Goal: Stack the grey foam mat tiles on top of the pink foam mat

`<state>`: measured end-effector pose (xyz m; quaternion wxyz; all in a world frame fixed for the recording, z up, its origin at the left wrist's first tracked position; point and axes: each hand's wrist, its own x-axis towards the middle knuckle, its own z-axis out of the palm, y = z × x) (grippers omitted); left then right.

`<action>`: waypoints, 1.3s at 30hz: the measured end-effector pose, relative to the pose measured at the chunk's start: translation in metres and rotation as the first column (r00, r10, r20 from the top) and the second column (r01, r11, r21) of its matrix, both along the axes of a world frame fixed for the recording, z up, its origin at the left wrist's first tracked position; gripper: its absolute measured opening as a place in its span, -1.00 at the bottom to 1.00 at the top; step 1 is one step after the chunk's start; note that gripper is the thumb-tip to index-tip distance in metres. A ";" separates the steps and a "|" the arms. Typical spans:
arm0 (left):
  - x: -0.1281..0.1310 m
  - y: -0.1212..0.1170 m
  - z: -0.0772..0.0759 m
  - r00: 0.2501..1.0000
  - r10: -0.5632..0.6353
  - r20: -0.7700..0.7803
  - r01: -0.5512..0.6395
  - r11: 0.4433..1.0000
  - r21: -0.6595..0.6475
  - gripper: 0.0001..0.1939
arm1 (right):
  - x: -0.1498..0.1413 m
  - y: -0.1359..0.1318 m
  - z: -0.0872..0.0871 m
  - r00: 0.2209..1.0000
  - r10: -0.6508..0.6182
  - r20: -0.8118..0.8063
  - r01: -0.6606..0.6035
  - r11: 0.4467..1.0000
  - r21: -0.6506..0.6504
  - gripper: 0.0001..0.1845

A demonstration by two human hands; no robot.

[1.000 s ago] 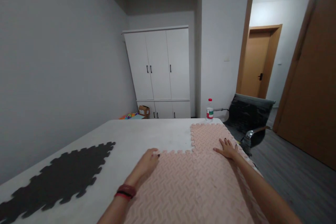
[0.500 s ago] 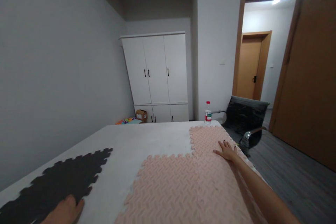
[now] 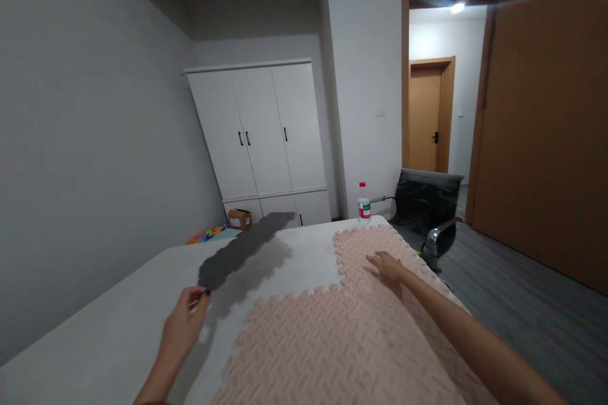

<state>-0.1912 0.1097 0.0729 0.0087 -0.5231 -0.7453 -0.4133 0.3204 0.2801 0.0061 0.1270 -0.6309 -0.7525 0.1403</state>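
Note:
My left hand point(image 3: 186, 319) pinches the near corner of a dark grey foam mat tile point(image 3: 244, 247) with jagged interlocking edges. The tile is lifted and tilted above the white table point(image 3: 128, 307), casting a shadow to its right. Over the pink foam mat point(image 3: 304, 342), which has a woven-looking pattern and toothed edges, my right hand point(image 3: 387, 266) is held with fingers apart. It is near the mat's far section; whether it touches the surface I cannot tell. Several pink tiles appear joined, and seams show between them.
A plastic bottle with a red cap point(image 3: 364, 204) stands at the table's far right corner. Beyond that edge is a black office chair point(image 3: 425, 209). A cardboard box point(image 3: 240, 219) and colourful items point(image 3: 209, 235) lie past the far left edge, before a white wardrobe point(image 3: 259, 130).
The dark grey tile has been picked up from the table's left side by my left hand and carried forward and right. My right hand has shifted slightly, and the camera view has turned right.

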 end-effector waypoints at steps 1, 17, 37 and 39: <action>0.019 0.014 -0.004 0.995 -0.100 -0.006 0.100 0.995 -0.015 -0.71 | -0.015 0.000 0.004 0.997 0.044 -0.061 -0.043 0.999 0.011 -0.28; 0.055 0.087 -0.089 0.937 -0.250 -0.245 0.170 0.937 -0.305 -0.77 | -0.118 -0.018 -0.024 0.962 0.113 -0.248 -0.048 0.966 0.254 -0.56; 0.065 0.084 -0.094 0.866 -0.163 -0.472 0.000 0.946 -0.325 -0.60 | -0.116 -0.029 -0.024 0.970 0.171 -0.175 -0.111 0.944 0.311 -0.50; 0.065 0.084 -0.093 0.860 -0.163 -0.484 -0.001 0.947 -0.321 -0.61 | -0.116 -0.029 -0.023 0.969 0.171 -0.178 -0.110 0.944 0.312 -0.52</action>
